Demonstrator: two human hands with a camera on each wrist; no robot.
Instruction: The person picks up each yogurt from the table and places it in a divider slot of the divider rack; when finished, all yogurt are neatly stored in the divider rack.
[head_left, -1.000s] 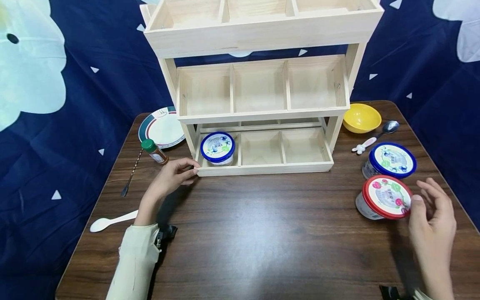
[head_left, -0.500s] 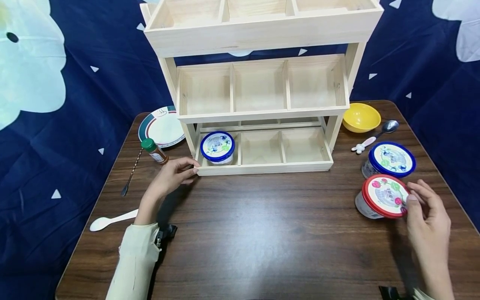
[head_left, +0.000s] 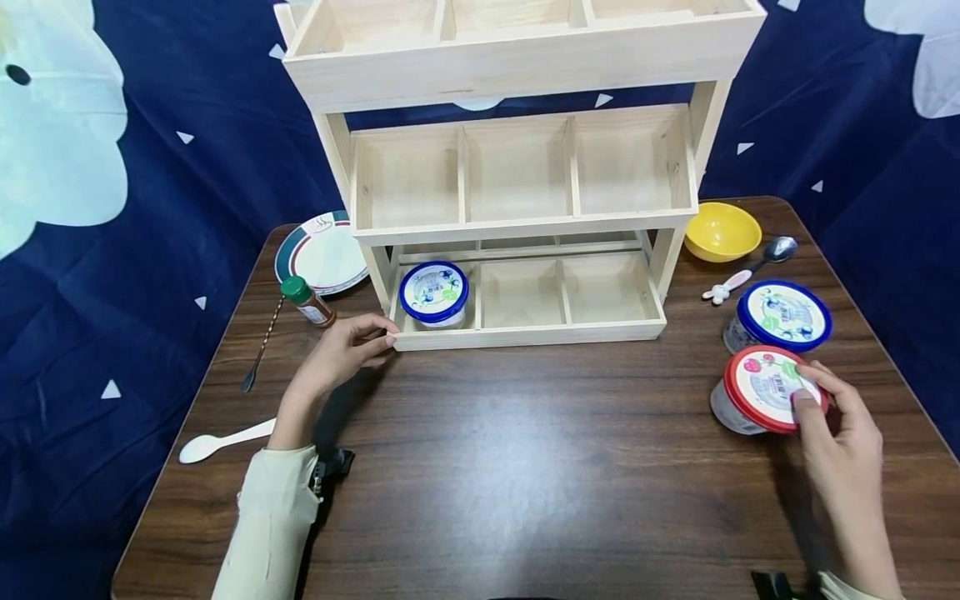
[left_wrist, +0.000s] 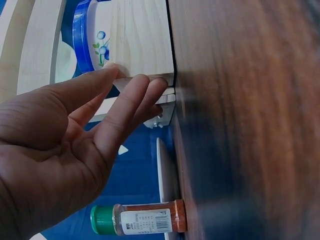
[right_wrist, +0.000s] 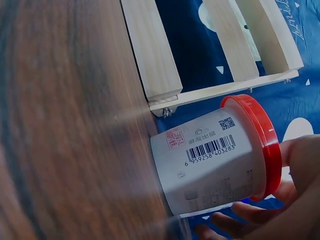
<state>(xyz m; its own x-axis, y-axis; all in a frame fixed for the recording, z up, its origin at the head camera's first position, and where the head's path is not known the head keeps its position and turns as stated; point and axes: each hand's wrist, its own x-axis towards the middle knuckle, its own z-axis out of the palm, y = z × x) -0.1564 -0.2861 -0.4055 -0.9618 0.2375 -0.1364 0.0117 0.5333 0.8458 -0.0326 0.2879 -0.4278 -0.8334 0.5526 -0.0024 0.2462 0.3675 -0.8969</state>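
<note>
My left hand [head_left: 337,358] pinches the front left corner of the lowest tray [head_left: 528,337] of a wooden rack [head_left: 525,77]. A blue-lidded tub [head_left: 433,290] sits in that tray's left compartment. On the right, my right hand [head_left: 847,442] reaches over the edge of a red-lidded tub [head_left: 765,387], thumb and forefinger above its lid. The right wrist view has this tub [right_wrist: 210,155] standing on the table, the other fingers [right_wrist: 250,212] spread alongside it. Right behind stands a second blue-lidded tub [head_left: 783,315].
At left lie a plate [head_left: 326,254], a green-capped spice jar [head_left: 309,302], a twisted-handle metal spoon [head_left: 262,350] and a white spoon [head_left: 225,440]. A yellow bowl [head_left: 722,233] and a rabbit-handled spoon [head_left: 750,275] are at the back right.
My right hand has moved leftward, from beside the red-lidded tub to over its lid. The tub itself stays in place. My left hand has kept its place at the tray corner.
</note>
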